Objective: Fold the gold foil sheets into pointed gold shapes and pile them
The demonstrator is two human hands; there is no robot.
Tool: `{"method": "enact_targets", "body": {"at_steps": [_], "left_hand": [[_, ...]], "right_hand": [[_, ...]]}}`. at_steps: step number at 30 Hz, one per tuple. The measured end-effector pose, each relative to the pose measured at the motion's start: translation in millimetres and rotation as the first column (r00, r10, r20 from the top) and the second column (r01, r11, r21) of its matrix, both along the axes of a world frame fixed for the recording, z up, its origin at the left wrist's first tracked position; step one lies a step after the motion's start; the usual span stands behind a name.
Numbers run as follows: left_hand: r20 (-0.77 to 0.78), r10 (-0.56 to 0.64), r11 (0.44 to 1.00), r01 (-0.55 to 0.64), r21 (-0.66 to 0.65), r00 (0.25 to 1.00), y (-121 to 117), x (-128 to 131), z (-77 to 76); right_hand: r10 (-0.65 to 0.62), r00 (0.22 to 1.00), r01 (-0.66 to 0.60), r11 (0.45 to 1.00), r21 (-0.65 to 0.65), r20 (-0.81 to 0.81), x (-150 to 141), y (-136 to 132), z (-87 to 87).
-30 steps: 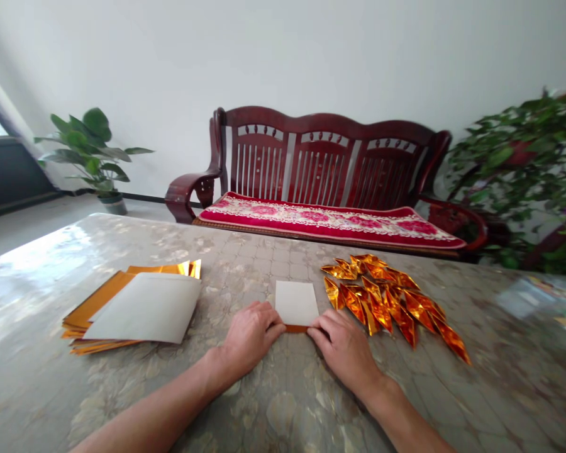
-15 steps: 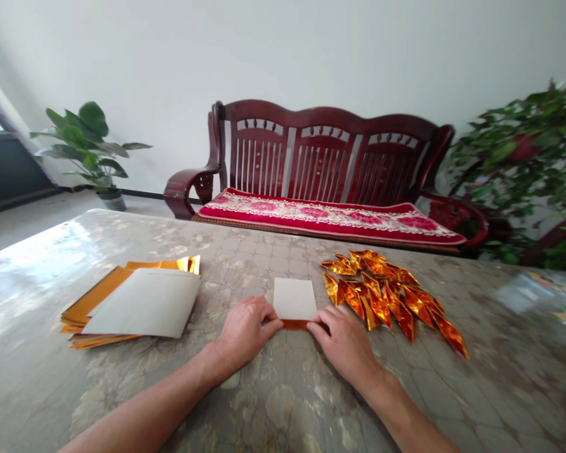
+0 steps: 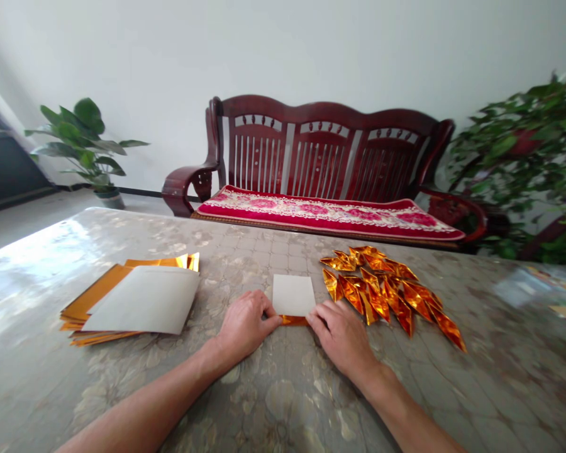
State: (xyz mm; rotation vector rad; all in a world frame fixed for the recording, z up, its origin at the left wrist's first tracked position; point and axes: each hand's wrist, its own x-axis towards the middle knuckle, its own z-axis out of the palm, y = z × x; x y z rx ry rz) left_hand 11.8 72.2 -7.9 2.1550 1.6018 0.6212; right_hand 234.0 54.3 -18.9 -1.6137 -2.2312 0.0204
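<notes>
A small rectangular sheet of gold foil paper (image 3: 293, 296) lies on the table with its white side up. A thin strip of gold foil (image 3: 293, 320) shows along its folded near edge. My left hand (image 3: 248, 324) and my right hand (image 3: 342, 336) grip that edge from either side. To the left lies a stack of gold foil sheets (image 3: 141, 301), topped by a white-backed sheet. Several folded gold foil triangles (image 3: 387, 292) lie in a loose pile just beyond my right hand.
The marble-patterned table top (image 3: 99, 390) has a glossy cover. Papers (image 3: 532, 289) lie at its right. Beyond its far edge stand a dark red wooden bench (image 3: 325, 151) with a red cushion and potted plants on both sides.
The whole scene sits slightly higher in the frame, as my head has tilted down. My hands stay on the sheet's near edge, and the sheet and piles keep their places on the table.
</notes>
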Motion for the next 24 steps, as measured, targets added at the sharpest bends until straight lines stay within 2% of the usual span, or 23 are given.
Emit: {"method": "enact_targets", "body": {"at_steps": [10, 24], "left_hand": [[-0.026, -0.008, 1.0, 0.008, 0.0, 1.0, -0.3, -0.1, 1.1], [-0.058, -0.013, 0.998, 0.016, 0.056, 0.998, 1.9, -1.3, -2.6]], "right_hand": [[-0.002, 0.996, 0.001, 1.0, -0.013, -0.092, 1.1, 2.3, -3.4], [-0.046, 0.999, 0.045, 0.998, 0.045, 0.0, -4.0, -1.4, -3.7]]}}
